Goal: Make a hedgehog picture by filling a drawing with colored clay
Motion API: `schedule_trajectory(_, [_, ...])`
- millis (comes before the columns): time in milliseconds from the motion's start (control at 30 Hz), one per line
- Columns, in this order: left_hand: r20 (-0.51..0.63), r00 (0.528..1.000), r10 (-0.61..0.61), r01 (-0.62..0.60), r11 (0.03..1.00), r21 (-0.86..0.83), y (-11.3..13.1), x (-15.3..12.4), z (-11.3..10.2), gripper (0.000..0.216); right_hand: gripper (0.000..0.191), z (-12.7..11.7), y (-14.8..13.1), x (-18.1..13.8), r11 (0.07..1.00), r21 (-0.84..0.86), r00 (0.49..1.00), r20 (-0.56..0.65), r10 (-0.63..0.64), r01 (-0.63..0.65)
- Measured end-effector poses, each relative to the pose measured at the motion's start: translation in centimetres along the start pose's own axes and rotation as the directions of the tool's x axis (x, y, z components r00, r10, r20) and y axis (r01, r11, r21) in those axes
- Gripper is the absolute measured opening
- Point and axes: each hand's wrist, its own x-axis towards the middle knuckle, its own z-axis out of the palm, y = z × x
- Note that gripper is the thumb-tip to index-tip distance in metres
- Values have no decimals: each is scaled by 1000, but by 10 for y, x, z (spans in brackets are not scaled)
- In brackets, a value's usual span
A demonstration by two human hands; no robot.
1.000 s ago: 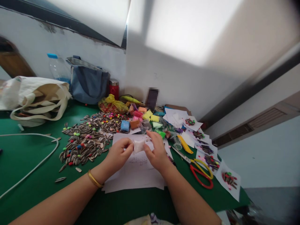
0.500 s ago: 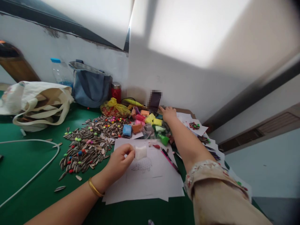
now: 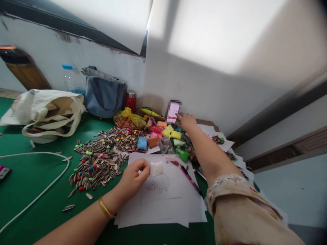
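My left hand pinches a small white lump of clay over a sheet of white paper that bears a pencil drawing. My right hand is stretched far forward, with a finger touching the lit screen of a phone propped against the wall. Between the two hands lie several coloured clay packets. A gold bangle circles my left wrist.
A heap of sunflower seeds with coloured beads covers the green table to the left. A cream tote bag, a blue bag, a water bottle, a red flask, a white cable and pens lie around.
My right hand left the white clay and reached forward to the phone, whose screen is now lit. My left hand keeps the clay. The view shifted slightly.
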Motion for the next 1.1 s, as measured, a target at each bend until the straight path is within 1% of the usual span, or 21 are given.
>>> schedule_trajectory(67, [-6,1000,-2,2,1000,-12,2,1,0,24,51,-9,-4,-12,999,41,999,-49,4,-2])
schedule_trajectory(133, [-11,1000,-7,7,1000,-27,4,1,0,25,42,-20,-15,-30,996,88,995,-95,-9,17])
schedule_trajectory(200, [-15,1000,-21,20,999,-46,5,2,-1,26,39,-32,-32,-57,988,139,990,-135,-49,68])
schedule_trajectory(233, [-19,999,-32,31,998,-60,6,3,-1,26,39,-39,-42,-74,973,188,981,-162,-103,133])
schedule_trajectory(267, [-27,999,-45,43,996,-79,6,4,-1,27,39,-45,-52,-94,895,343,949,-236,-211,284])
schedule_trajectory(300, [-38,998,-58,53,993,-103,6,4,-1,27,41,-50,-63,-114,769,472,899,-295,-324,432])
schedule_trajectory(333, [-50,996,-67,60,989,-133,6,5,-1,27,48,-55,-73,-135,642,553,848,-332,-414,531])
schedule_trajectory(367, [-59,996,-73,62,984,-168,6,5,-1,26,63,-59,-83,-155,558,591,807,-333,-488,582])
schedule_trajectory(400, [-61,995,-76,62,977,-206,6,6,-1,26,81,-62,-91,-174,531,605,792,-322,-519,594])
schedule_trajectory(433, [-57,995,-77,61,968,-242,7,6,0,25,91,-63,-99,-190,546,612,807,-302,-507,572])
schedule_trajectory(467, [-48,996,-77,61,960,-271,7,6,0,25,92,-64,-106,-203,564,617,826,-294,-482,549])
schedule_trajectory(500, [-30,997,-77,65,955,-289,8,5,0,25,87,-62,-111,-214,579,624,844,-296,-447,525])
schedule_trajectory(533, [-13,997,-76,69,953,-294,8,5,1,25,77,-60,-115,-222,582,638,859,-300,-416,504])
schedule_trajectory(600, [21,997,-75,78,956,-283,10,4,1,25,57,-54,-121,-230,573,684,891,-312,-330,452])
schedule_trajectory(633, [33,997,-76,82,956,-280,11,3,2,24,52,-51,-123,-232,564,701,899,-323,-295,436])
schedule_trajectory(767, [29,997,-75,81,936,-342,13,4,2,22,52,-40,-129,-235,526,745,910,-368,-190,411])
schedule_trajectory(867, [-13,997,-74,64,926,-371,15,5,2,20,43,-36,-131,-236,500,765,910,-391,-141,406])
schedule_trajectory(967, [-31,998,-57,43,936,-348,15,5,3,19,35,-34,-130,-238,484,767,900,-419,-120,422])
schedule_trajectory(1100, [-31,999,-20,11,964,-267,12,4,6,14,26,-31,-129,-238,478,770,895,-439,-81,422])
